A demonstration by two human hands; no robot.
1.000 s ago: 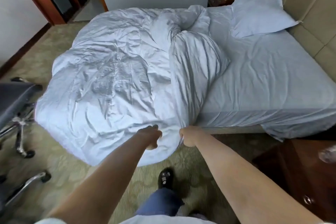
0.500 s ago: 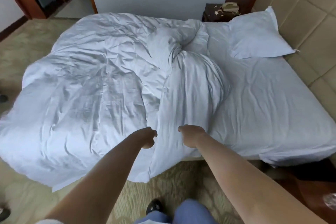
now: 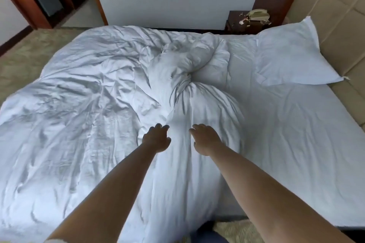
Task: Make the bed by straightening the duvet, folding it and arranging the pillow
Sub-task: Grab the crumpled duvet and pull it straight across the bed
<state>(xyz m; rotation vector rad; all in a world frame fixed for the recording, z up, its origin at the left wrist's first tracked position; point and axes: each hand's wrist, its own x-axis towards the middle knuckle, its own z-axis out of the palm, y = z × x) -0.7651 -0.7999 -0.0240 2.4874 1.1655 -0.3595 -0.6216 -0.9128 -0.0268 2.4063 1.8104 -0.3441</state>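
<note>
Item: crumpled white cotton duvet (image 3: 83,124). It is heaped over the left and middle of the bed and twisted into a knot-like bunch (image 3: 183,85) near the centre. From that bunch a bulging roll runs toward the near edge of the bed, with its long axis pointing from the twist back at the person. The bed's right half shows the bare white fitted sheet (image 3: 296,144).

Item: left hand (image 3: 157,138). Its fingers are loosely spread and reach forward, the fingertips at or just above the fabric on the roll's left flank. The grip is wide and holds nothing.

Item: right hand (image 3: 205,138). It lies palm down on the crest of the roll with its fingers extended. The grip is wide and holds nothing.

Relation: the twist lies straight ahead of both hands, farther up the bed, roughly midway between them. Neither hand is clearly the nearer.

Judgement: straightening is barely begun. The next move probably calls for taking hold either side of the roll and spreading it rightward over the bare sheet.

Item: white rectangular pillow (image 3: 292,57). It leans at the far right corner against the beige padded headboard (image 3: 335,16).
</note>
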